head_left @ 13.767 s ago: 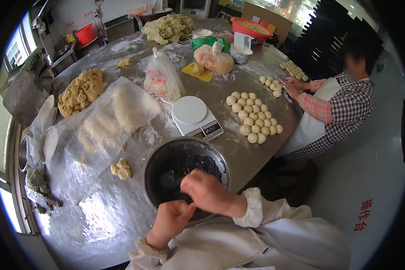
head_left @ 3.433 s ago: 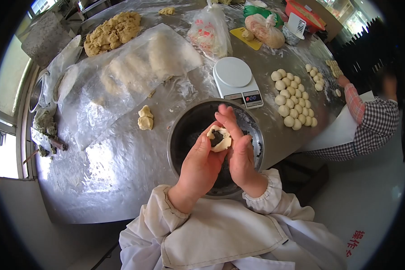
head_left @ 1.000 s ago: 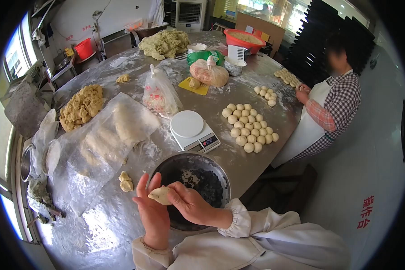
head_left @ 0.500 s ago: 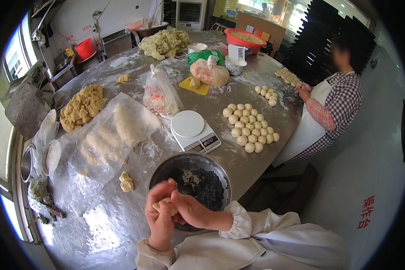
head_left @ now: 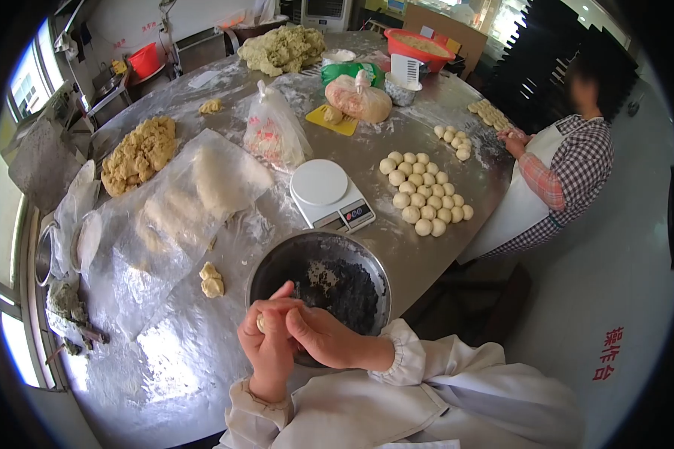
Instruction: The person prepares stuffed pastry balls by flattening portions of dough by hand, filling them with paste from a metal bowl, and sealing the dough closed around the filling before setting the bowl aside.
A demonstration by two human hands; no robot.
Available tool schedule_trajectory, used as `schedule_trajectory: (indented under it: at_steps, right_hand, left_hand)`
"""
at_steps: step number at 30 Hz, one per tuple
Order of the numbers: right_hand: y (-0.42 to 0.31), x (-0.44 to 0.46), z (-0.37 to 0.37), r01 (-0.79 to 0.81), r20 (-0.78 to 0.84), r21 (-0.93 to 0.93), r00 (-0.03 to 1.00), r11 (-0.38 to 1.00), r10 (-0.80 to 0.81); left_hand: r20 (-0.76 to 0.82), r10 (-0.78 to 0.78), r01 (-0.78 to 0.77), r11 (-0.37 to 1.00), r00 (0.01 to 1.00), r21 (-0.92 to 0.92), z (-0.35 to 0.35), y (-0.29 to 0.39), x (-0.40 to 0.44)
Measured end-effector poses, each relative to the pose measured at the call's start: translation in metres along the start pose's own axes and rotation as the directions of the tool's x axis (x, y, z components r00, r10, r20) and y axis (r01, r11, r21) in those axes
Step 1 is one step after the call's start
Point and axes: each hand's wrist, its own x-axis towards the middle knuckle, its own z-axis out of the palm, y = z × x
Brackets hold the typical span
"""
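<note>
Metal table (head_left: pixel 236 280) stands beside windows (head_left: pixel 27 88), pale floor (head_left: pixel 577 299) opposite.

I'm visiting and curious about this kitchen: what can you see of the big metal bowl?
The bowl is wide, round and shiny, standing upright on the table, on the wearer's side of the scale. Inside lies dark, crumbly stuff with a paler patch. The left hand and right hand hide part of its near side; whether they touch it, I can't tell.

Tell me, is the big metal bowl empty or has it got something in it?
Not empty: dark crumbly stuff lies inside the metal bowl, with a pale patch on it.
</note>
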Motion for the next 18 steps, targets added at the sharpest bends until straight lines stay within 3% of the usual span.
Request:
schedule_trajectory:
  at_steps: [2,4,5,6,7,8,10,11,14,15,18]
  right_hand:
    - [0.005,-0.002,0.005,0.106,-0.076,-0.100,0.991,0.989,-0.114]
    - [-0.008,-0.002,-0.006,-0.069,-0.039,-0.027,0.997,0.997,0.068]
    - [-0.019,0.000,-0.014,-0.293,0.045,0.123,0.956,0.948,0.290]
    - [-0.008,0.000,-0.016,-0.353,0.103,0.250,0.936,0.902,0.337]
    - [-0.006,-0.002,-0.018,-0.361,0.134,0.256,0.932,0.897,0.337]
    - [-0.007,-0.001,-0.018,-0.367,0.168,0.261,0.928,0.893,0.333]
    - [-0.014,-0.003,-0.018,-0.360,0.189,0.221,0.928,0.906,0.322]
    - [-0.014,-0.003,-0.016,-0.353,0.196,0.202,0.929,0.914,0.315]
    - [-0.003,0.001,-0.008,-0.031,0.048,-0.177,0.998,0.984,0.040]
    - [-0.002,0.001,-0.008,-0.047,0.030,-0.148,0.998,0.988,0.052]
    - [-0.010,0.003,-0.020,-0.391,0.116,0.187,0.920,0.901,0.375]
  left_hand:
    - [-0.011,0.025,-0.025,1.000,1.000,-0.003,-0.001,-0.004,0.003]
    - [-0.030,-0.009,0.003,0.982,0.999,-0.189,0.005,-0.001,0.006]
    - [-0.090,-0.036,0.009,0.959,0.995,-0.282,0.020,0.007,0.008]
    - [-0.151,-0.065,0.005,0.930,0.986,-0.368,0.026,0.012,0.010]
    - [-0.090,-0.031,0.020,0.993,0.995,-0.114,0.019,0.008,0.011]
    - [-0.026,-0.058,0.055,0.993,0.998,-0.104,0.013,0.007,0.009]
    - [0.044,-0.039,0.044,0.993,0.998,-0.109,0.003,-0.002,0.007]
    - [-0.027,-0.058,0.053,0.982,0.998,-0.180,0.004,-0.005,0.007]
    - [-0.064,-0.024,0.013,0.985,0.998,-0.170,0.000,-0.015,0.006]
    - [-0.061,-0.163,0.140,0.950,0.985,-0.281,0.003,-0.005,0.004]
    - [-0.269,-0.234,0.032,0.808,0.934,-0.589,0.025,0.012,0.017]
